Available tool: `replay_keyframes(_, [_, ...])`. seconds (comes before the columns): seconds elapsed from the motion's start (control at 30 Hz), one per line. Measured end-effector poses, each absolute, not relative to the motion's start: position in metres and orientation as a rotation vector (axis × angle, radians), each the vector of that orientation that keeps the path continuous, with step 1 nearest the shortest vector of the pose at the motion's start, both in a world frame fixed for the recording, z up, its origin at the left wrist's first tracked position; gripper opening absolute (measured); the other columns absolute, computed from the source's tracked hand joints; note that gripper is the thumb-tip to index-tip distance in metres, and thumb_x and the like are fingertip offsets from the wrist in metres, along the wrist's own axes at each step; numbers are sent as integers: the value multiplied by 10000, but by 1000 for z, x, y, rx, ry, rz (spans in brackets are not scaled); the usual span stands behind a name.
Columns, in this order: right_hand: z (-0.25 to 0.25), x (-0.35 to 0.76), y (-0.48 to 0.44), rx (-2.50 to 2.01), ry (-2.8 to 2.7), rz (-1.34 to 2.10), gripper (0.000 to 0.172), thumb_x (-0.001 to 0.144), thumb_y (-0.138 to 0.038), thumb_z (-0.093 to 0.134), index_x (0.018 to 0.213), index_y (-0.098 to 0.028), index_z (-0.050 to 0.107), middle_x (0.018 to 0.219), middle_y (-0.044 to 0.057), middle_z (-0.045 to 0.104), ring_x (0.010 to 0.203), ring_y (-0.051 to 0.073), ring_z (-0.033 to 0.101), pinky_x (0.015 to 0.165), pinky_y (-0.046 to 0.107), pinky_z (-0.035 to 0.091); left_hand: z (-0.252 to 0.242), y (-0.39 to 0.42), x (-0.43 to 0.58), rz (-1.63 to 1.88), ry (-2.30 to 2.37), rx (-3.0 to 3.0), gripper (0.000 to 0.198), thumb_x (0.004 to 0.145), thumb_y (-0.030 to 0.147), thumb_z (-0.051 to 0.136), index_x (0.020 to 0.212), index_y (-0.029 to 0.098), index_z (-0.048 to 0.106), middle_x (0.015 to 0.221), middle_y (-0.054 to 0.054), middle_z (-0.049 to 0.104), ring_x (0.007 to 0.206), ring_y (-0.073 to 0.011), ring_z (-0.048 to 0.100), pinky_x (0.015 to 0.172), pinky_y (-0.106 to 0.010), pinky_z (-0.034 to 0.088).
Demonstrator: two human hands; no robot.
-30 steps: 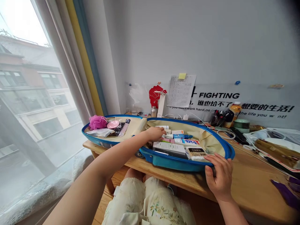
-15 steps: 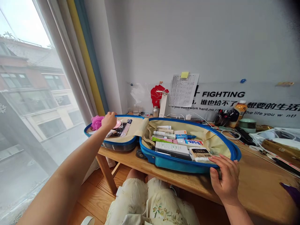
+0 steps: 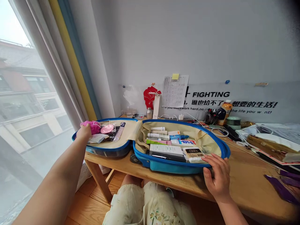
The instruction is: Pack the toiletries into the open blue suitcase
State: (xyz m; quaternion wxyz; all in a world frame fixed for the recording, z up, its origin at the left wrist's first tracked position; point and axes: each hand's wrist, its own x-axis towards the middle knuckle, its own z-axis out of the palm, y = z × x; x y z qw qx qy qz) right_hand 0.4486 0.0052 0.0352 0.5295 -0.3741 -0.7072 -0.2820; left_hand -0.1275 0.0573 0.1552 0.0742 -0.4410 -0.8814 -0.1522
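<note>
A blue suitcase [image 3: 178,167] lies spread out on the table, its beige-lined halves side by side. At the far left, my left hand [image 3: 84,131] is closed on the pink mesh bath puff [image 3: 93,126]; its fingertips are partly hidden. Beside the puff are a pink round item [image 3: 107,128], a white packet [image 3: 97,138] and a long slim pack [image 3: 119,132]. My right hand [image 3: 218,175] rests on the front right rim, fingers stretched out beside a pack of cotton swabs [image 3: 194,154]. Toothpaste [image 3: 184,142], a white box [image 3: 166,149] and several tubes fill the right half.
The wooden table [image 3: 246,184] carries a brown case [image 3: 264,145], cables and purple wrapping [image 3: 281,187] on the right. Behind the suitcase stand an orange-labelled bottle [image 3: 225,111], a green-lidded jar [image 3: 233,122] and a small silver bottle [image 3: 149,113]. A curtained window is at left.
My left hand has moved left across the suitcase half onto the bath puff, uncovering the pink round item. My right hand stays on the rim. The whole view has shifted a little.
</note>
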Motion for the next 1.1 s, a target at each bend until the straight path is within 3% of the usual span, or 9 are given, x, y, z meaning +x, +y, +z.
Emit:
replay_keyframes(0.23, [35,449,5,-886,-1689,-658,229,928,-307,430,1047,-218,604,998,82,673,1103,260,585,1072,478,308,203,69,-77,-922,-2497,-1326,285,895,185,386,1131,141,540,1209,-178,596,1120,-347,582,875,-458,486])
replay_keyframes(0.33, [34,449,6,-881,-1692,-651,231,926,-301,433,1051,-208,604,1009,91,676,1117,264,576,1085,484,295,226,85,-24,-1116,-2374,-1532,292,881,146,429,1154,170,529,1237,-119,606,1147,-262,580,943,-382,479])
replay_keyframes(0.43, [33,449,6,-881,-1685,-638,235,924,-302,435,1054,-209,607,1009,91,680,1120,264,576,1086,485,293,228,101,49,-1253,-2306,-1851,308,896,150,464,1202,177,497,1219,-86,627,1002,-188,640,859,-313,519])
replay_keyframes(0.53, [32,449,6,-900,-1676,-631,227,925,-320,438,1043,-224,607,1000,79,680,1107,262,587,1075,485,306,210,111,130,-1296,-2293,-2233,216,924,180,492,1133,161,544,1077,-77,687,801,-131,668,732,-248,539])
replay_keyframes(0.7, [32,449,6,-926,-1677,-633,236,935,-335,420,1052,-229,595,997,77,676,1105,266,589,1063,494,321,176,114,232,-1230,-2223,-2719,247,965,282,483,1145,125,548,1041,-118,700,734,-125,674,673,-234,545])
replay_keyframes(0.8, [33,449,5,-906,-1682,-637,227,931,-317,432,1056,-222,596,1001,79,675,1117,266,582,1067,487,314,163,111,258,-1132,-2106,-2933,314,957,307,498,1214,130,531,1146,-133,676,856,-141,677,749,-246,549])
replay_keyframes(0.93, [33,449,5,-891,-1684,-632,231,925,-302,437,1064,-220,603,1008,81,676,1118,263,581,1072,483,304,147,103,267,-801,-1892,-3245,340,859,234,620,1195,179,602,1189,-76,678,996,-152,656,902,-265,513])
replay_keyframes(1.1, [31,451,7,-899,-1688,-621,240,927,-322,430,1056,-226,608,1017,81,678,1110,267,582,1063,497,309,137,99,266,-512,-1701,-3371,385,858,225,580,1241,221,616,1312,-59,625,1164,-190,598,1028,-315,442])
